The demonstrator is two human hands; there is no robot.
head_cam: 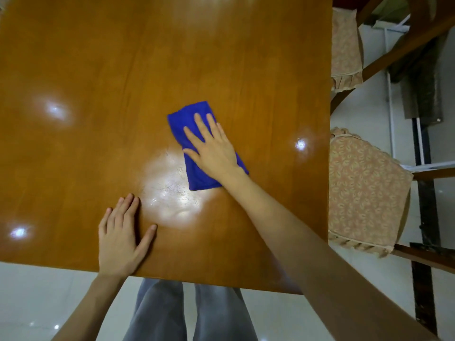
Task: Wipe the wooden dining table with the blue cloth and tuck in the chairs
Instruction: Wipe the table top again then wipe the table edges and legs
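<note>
While our right grip (pixel 211 150) presses flat-fingered on the blue cloth (pixel 181 120), the cloth's length lies directly beneath, aligned with it.

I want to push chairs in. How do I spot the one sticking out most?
Find the wooden table, then look along its right side. Of two chairs, it is the nearer chair; its flowery seat shows almost whole, the farther chair only a strip.

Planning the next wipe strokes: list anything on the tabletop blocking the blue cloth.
Nothing visible except the left hand, resting flat at the near edge of the table. The right hand presses flat on the blue cloth.
</note>
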